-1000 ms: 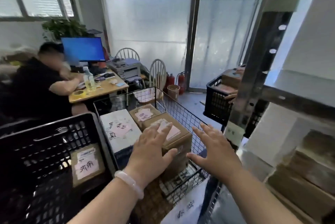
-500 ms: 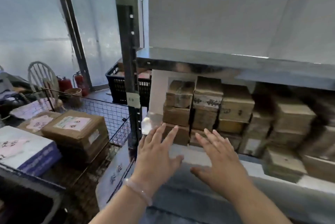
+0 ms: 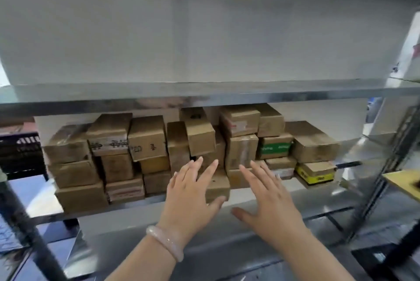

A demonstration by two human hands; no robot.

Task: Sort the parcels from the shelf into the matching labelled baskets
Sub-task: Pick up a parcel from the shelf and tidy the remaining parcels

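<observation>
Hands have been brought to the shelf (image 3: 300, 193): left hand (image 3: 189, 199) and right hand (image 3: 269, 204) held before cardboard parcels (image 3: 147, 138), fingers (image 3: 212, 169) spread; labels unreadable.

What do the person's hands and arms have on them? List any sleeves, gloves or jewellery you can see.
Neither the left hand nor the right hand wears a glove, and no sleeve shows on either arm. The left wrist carries one smooth, rounded bangle, pale pink and slightly translucent. No watch is visible.
</observation>
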